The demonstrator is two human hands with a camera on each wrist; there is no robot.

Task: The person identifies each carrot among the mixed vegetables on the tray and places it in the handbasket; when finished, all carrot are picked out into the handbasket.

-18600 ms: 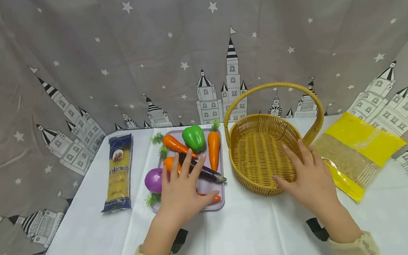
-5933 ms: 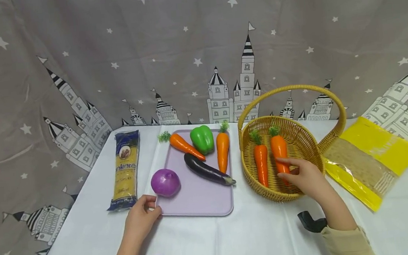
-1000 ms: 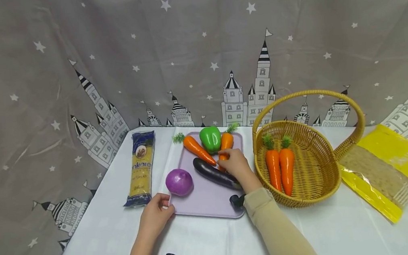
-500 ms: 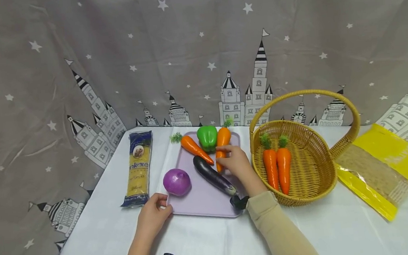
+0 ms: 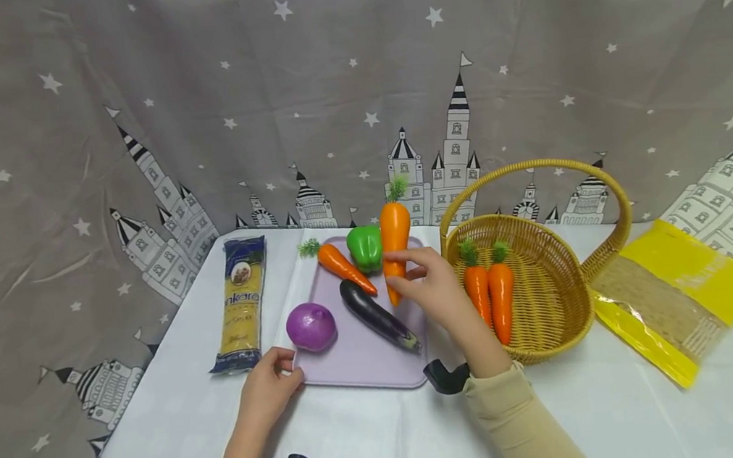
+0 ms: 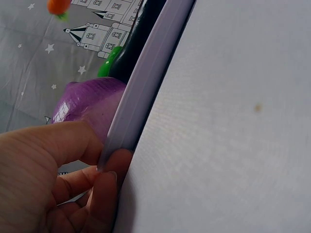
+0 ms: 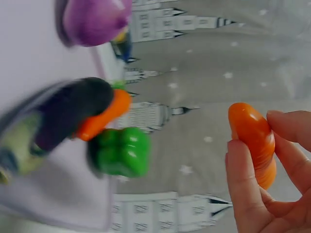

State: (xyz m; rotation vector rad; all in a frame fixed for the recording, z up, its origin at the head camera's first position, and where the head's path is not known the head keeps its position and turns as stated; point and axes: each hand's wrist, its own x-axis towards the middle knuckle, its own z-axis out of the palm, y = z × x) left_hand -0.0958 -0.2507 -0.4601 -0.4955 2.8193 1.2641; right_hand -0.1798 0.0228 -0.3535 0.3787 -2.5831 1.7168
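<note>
You have a carrot in your right hand, pinched between thumb and fingers along its narrow lower part. It is held up over the far right part of the tray, leafy top uppermost and showing against the grey curtain. In the head view it overlaps the right side of the pepper, but your right wrist view shows the two apart.

Your left hand grips the tray at its near left corner, the rim caught between thumb and fingers (your left wrist view shows this best). The onion sits just beyond that hand, near the tray's left edge. The eggplant lies slantwise across the middle, stem end toward the near right. Another carrot, the tray carrot, points its tip toward the eggplant's dark end, its leaves poking past the tray's far left; you cannot tell whether those two touch.

To the right of the tray stands the basket, its handle arching over it. Two basket carrots lie side by side in its left half, leaves toward the far wall. The pasta lies left of the tray, and the yellow bag right of the basket, all on a white cloth.
</note>
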